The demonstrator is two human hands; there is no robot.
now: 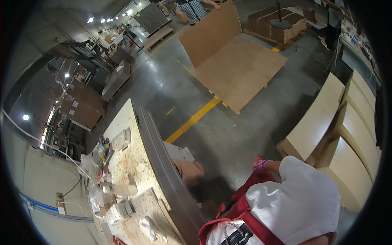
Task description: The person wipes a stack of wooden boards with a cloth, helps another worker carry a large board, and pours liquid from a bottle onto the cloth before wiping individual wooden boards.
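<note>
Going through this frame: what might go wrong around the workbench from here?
1. The workbench is crowded with bottles and plastic bags. A sweeping arm could knock some off.
2. A brown box sits on the floor by the bench edge, close to the person. It may catch a foot.
3. The pink-gloved right hand is out toward the leaning pale panels. A bump might make them slide.
</note>
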